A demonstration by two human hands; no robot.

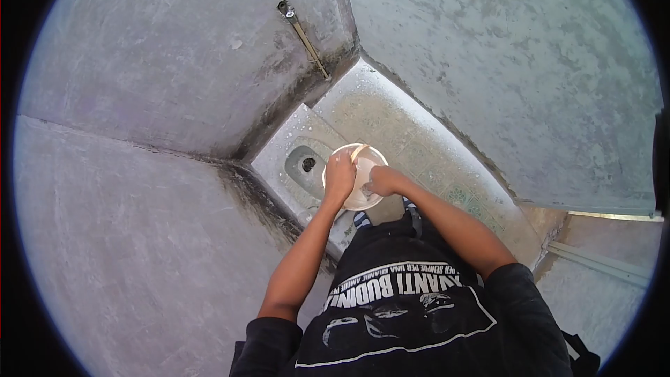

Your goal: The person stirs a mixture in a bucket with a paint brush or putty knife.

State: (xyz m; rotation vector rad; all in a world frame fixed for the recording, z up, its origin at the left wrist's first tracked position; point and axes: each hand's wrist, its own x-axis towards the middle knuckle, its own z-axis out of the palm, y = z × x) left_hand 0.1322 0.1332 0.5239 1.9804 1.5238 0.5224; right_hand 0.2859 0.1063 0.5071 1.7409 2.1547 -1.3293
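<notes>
A white round bucket (383,199) is in front of my body, above the floor by a squat toilet. My left hand (340,173) is closed at its left side, around a pale tan strip that looks like the bucket's handle (360,151). My right hand (384,180) reaches over the right rim into the bucket. Its fingers are bent down near the pale contents, and something small and greyish shows beneath them. What they hold, if anything, I cannot make out.
The squat toilet (292,167) with its dark drain hole lies left of the bucket. A pipe with a tap (286,11) runs down the grey wall (174,49). Patterned, white-spotted floor tiles (426,160) stretch to the right. Sandalled feet (361,219) show below the bucket.
</notes>
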